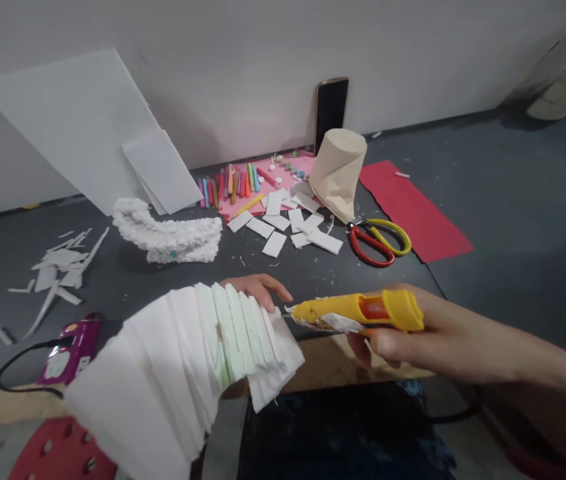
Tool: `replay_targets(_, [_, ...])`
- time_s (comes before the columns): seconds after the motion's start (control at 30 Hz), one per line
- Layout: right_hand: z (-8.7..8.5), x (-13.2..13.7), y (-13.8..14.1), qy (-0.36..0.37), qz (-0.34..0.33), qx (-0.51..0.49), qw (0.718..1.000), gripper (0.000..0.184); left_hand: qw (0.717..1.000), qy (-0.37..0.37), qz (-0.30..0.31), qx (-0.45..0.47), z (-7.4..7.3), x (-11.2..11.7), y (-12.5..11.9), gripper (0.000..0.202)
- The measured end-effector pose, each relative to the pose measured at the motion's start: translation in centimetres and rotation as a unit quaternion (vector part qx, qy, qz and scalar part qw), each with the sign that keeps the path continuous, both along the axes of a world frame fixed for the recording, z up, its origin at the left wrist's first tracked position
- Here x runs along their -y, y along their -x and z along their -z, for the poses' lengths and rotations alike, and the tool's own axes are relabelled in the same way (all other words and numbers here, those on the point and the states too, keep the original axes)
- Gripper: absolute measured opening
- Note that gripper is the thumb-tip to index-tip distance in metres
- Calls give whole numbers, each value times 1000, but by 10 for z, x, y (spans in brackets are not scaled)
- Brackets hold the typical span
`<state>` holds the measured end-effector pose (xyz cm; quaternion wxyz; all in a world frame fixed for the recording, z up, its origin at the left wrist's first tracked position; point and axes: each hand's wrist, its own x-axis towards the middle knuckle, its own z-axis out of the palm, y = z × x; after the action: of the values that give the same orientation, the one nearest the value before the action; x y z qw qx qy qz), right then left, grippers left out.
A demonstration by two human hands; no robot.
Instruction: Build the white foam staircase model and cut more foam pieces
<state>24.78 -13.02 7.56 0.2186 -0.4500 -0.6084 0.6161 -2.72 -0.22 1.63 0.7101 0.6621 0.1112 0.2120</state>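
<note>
A curved piece built of layered white and pale green foam-like slabs (pixel 167 360) extends from the lower left to the middle of the view. My left hand (pixel 259 288) grips it from the far side, mostly hidden behind it, with some fingers showing near its narrow end. My right hand (pixel 413 350) is closed around a yellow hot glue gun (pixel 330 311), smeared with white residue. The gun's nozzle points left at the narrow end, close to my left fingertips; I cannot tell whether it touches.
Behind lie white cut rectangles (pixel 275 244), crayons (pixel 233 183), red-and-yellow-handled scissors (pixel 373 259), a beige cone (pixel 337 167) and red paper (pixel 417 210). A phone (pixel 330 110) leans on the wall. Leftward are a bumpy white curved piece (pixel 173 237), scraps (pixel 63 260) and a purple box (pixel 75 343) with a cable.
</note>
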Motion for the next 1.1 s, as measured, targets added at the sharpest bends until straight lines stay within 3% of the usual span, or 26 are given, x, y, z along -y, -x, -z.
replay_targets(0.3, [2,-8,6,-6,-12,3,1000,40,996,30,-80,-5,-1,15,-4,35])
replay_targets(0.63, [-8,-10,11,-29,-19,-24,999,35,998,42,-54,13,-2,14,-4,35])
replay_targets(1.1, [-14,-12,13,-22,-4,28,999,38,998,47,-48,-1,-7,16,-4,34])
